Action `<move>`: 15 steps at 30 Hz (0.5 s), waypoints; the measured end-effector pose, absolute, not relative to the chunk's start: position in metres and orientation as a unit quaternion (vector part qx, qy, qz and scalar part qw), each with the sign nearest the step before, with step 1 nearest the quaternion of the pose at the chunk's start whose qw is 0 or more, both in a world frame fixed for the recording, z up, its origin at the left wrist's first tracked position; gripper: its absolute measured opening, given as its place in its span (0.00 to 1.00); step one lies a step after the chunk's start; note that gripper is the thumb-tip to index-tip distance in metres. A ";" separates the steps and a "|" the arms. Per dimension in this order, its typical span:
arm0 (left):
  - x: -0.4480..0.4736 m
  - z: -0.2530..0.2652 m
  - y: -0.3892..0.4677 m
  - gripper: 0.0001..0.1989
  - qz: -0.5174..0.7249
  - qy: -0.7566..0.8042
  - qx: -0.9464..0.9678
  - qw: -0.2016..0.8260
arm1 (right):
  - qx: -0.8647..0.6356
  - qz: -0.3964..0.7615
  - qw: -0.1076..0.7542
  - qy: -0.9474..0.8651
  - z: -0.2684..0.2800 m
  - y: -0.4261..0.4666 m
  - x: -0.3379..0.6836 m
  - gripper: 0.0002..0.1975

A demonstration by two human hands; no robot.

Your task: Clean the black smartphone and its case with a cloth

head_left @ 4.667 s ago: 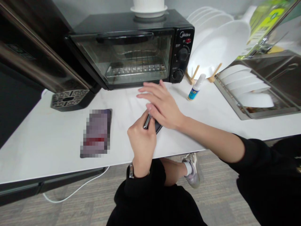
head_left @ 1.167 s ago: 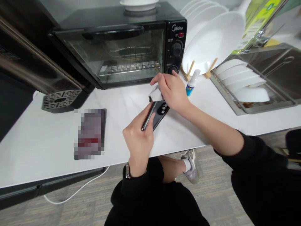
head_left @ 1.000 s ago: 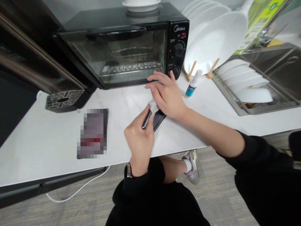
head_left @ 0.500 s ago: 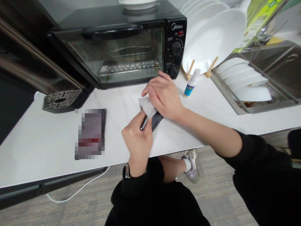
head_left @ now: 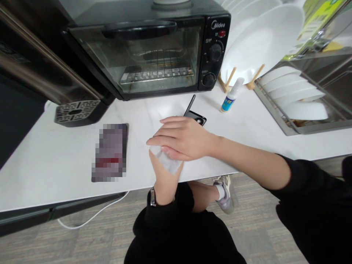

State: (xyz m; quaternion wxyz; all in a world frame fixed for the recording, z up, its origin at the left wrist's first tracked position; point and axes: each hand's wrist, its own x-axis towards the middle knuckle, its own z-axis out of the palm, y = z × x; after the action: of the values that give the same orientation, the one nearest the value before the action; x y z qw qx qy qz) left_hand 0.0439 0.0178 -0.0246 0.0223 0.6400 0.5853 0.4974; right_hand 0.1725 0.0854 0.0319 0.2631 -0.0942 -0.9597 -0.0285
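My right hand (head_left: pixel 187 137) lies across the back of my left, fingers closed over a thin white wipe (head_left: pixel 172 165). The wipe hangs over my left hand (head_left: pixel 162 161), whose fingers are mostly hidden underneath. Beyond both hands sticks out a black folding phone (head_left: pixel 202 118), partly unfolded, with a round camera ring showing on one half and the other half seen edge-on. My left hand grips its covered near part. A small spray bottle with a blue label (head_left: pixel 228 103) stands upright to the right of my hands.
Behind the hands stands a black toaster oven (head_left: pixel 132 58). A dark flat device, its screen blurred (head_left: pixel 110 152), lies at left near a machine's drip tray (head_left: pixel 78 112). White plates (head_left: pixel 264 40) fill a wooden rack beside a sink basket (head_left: pixel 286 124). The counter's front edge is close.
My right hand has slid toward me with the wipe and now covers more of my left hand. The phone's far end with the camera ring has come into view.
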 end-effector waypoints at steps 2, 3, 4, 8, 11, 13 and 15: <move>0.045 -0.020 0.016 0.03 0.494 0.586 0.642 0.014 | -0.120 -0.041 0.274 -0.954 0.035 0.090 0.177 0.27; 0.046 -0.016 0.015 0.05 0.492 0.585 0.644 0.008 | -0.151 -0.044 0.292 -0.943 0.036 0.094 0.180 0.28; 0.048 -0.011 0.014 0.06 0.490 0.588 0.644 -0.002 | -0.192 -0.045 0.319 -0.927 0.038 0.099 0.184 0.28; 0.054 0.005 0.012 0.12 0.512 0.556 0.655 -0.016 | -0.356 -0.007 0.446 -0.821 0.045 0.119 0.199 0.28; 0.057 0.008 0.012 0.16 0.510 0.542 0.668 0.001 | -0.419 0.029 0.468 -0.777 0.043 0.129 0.204 0.28; 0.056 0.006 0.012 0.16 0.506 0.550 0.664 0.006 | -0.410 0.031 0.463 -0.785 0.040 0.129 0.202 0.25; 0.054 0.002 0.012 0.13 0.498 0.575 0.649 0.002 | -0.350 0.013 0.450 -0.822 0.036 0.122 0.195 0.23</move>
State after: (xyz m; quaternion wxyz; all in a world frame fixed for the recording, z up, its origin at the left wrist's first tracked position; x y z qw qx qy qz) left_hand 0.0538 0.0121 0.0022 0.0024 0.6491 0.5746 0.4985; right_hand 0.1954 0.1215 0.0364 0.4496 -0.3502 -0.8216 0.0132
